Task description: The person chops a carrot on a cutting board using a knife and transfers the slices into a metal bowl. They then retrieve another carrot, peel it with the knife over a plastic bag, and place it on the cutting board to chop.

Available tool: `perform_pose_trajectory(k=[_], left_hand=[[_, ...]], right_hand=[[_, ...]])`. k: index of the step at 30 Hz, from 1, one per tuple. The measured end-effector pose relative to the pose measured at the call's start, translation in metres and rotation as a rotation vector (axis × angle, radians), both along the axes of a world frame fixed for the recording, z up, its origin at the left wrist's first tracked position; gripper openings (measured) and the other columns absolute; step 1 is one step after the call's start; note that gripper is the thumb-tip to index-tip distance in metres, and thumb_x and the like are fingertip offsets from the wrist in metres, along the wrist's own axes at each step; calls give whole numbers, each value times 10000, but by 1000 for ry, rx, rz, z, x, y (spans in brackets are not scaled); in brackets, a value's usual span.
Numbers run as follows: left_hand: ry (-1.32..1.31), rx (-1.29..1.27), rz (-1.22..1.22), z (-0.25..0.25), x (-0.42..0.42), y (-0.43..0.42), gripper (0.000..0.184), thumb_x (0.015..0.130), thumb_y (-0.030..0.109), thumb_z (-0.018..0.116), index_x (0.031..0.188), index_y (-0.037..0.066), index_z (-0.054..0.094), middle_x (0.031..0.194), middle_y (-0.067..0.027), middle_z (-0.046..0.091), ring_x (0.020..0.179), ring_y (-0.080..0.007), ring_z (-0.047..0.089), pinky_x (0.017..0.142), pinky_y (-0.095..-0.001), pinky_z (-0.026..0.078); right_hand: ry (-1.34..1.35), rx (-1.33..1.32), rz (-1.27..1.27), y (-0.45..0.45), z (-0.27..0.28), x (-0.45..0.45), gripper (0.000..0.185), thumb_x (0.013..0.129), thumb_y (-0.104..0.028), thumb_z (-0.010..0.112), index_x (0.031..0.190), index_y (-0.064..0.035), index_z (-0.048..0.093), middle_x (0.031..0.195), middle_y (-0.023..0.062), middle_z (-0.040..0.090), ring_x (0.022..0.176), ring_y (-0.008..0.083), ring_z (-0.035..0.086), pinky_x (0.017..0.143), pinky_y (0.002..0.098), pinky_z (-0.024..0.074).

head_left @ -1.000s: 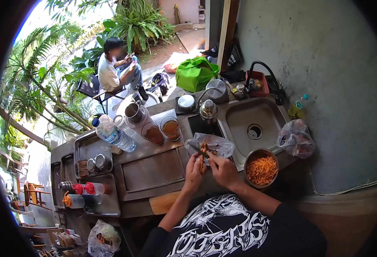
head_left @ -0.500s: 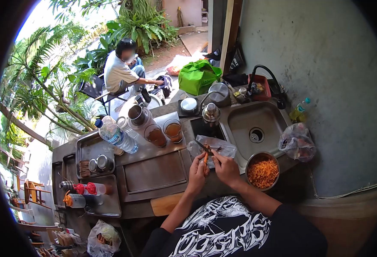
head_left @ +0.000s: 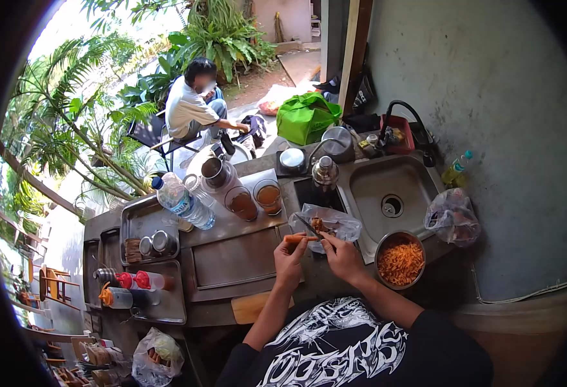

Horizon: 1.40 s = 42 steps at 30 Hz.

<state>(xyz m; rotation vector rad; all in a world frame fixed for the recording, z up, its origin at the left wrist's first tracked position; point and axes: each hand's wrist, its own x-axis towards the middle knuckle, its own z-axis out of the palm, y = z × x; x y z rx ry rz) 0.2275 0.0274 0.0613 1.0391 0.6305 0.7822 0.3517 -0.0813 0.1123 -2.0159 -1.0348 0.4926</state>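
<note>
My left hand (head_left: pixel 289 263) is closed around a peeled-looking carrot (head_left: pixel 293 238), which lies crosswise in the fingers. Close beside it, my right hand (head_left: pixel 342 257) grips a knife (head_left: pixel 306 225), its dark blade slanting up and left past the carrot's end. Whether the blade touches the carrot I cannot tell. Just beyond both hands lies a clear plastic bag (head_left: pixel 345 226) with brownish scraps on it. A metal bowl (head_left: pixel 379 247) stands to the right of my right hand, filled with shredded carrot (head_left: pixel 402 263).
A steel sink (head_left: pixel 367 174) is set in the counter ahead, with a black faucet (head_left: pixel 419 119). Left are two glasses of brown drink (head_left: pixel 268 200), a water bottle (head_left: pixel 186 205) and a tray of squeeze bottles (head_left: pixel 174 309). Another person (head_left: pixel 192 109) sits beyond the counter.
The carrot has turned from pointing away from me to lying crosswise, as my left hand rotated. The knife is still in my right hand. The whole view has shifted slightly.
</note>
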Motion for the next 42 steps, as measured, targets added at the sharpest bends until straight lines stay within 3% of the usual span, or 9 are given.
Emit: perform_pose_trajectory(k=[9,17,21,27,29,30,36,40,42], left_hand=[[-20,-173,-120,7,-2,4,280,1083,150,502,1319,30,595,922,-2,675,763,-43,578,643,-192,432],[-26,-430,-95,2,22,-1,414,1108,200,399,1484,49,484,1199,-18,650,858,-43,587,705,-183,489],[-119,-479,-118,40,25,-1,411,1099,179,393,1471,39,497,1226,-16,640,847,-44,581,700,-184,494],[-280,-435,-199,-11,23,6,406,1085,154,394,1462,43,498,1171,-33,651,932,-81,635,738,-209,522],[-114,-416,-126,-1,28,-5,370,1089,168,410,1414,56,545,1164,-19,663,742,-41,563,593,-183,443],[-57,-466,2,22,37,-10,355,1088,158,414,1402,54,544,1009,7,650,674,-43,534,558,-188,421],[-140,-387,-148,-6,23,-3,370,1082,139,424,1420,53,548,835,52,571,636,-26,479,563,-181,413],[-53,-458,-28,4,25,-6,381,1082,149,434,1434,54,545,827,59,566,630,-18,464,554,-179,396],[-66,-430,-67,-9,22,0,383,1088,161,467,1447,42,526,998,46,633,642,-12,454,564,-189,385]], right_hand=[[38,300,102,-7,-4,0,360,1030,-257,584,1292,-23,662,1092,260,710,1030,404,697,852,430,546],[-59,309,121,-4,-22,-16,405,1017,-226,590,1393,-77,599,1048,251,713,932,440,689,776,471,556],[-95,288,126,-4,-7,-17,411,1004,-221,603,1400,-110,605,1013,240,716,883,433,692,752,483,552],[-164,200,62,4,-14,-5,399,1004,-225,592,1396,-156,621,921,197,714,812,410,689,700,492,545],[-161,170,-3,3,-20,-4,394,1006,-232,589,1392,-164,624,900,185,711,800,405,687,685,490,543],[-174,152,32,-2,-11,-10,390,1005,-242,591,1386,-167,629,891,176,712,799,404,688,680,489,542],[-144,58,49,-1,-9,-8,371,1008,-232,599,1345,-84,650,964,238,714,858,421,692,721,469,545],[-143,54,88,-7,4,-22,359,1005,-233,601,1325,-84,665,945,249,714,862,420,695,724,474,543],[-151,78,60,0,-5,-17,356,1005,-234,601,1320,-83,668,947,254,712,864,423,694,729,476,543]])
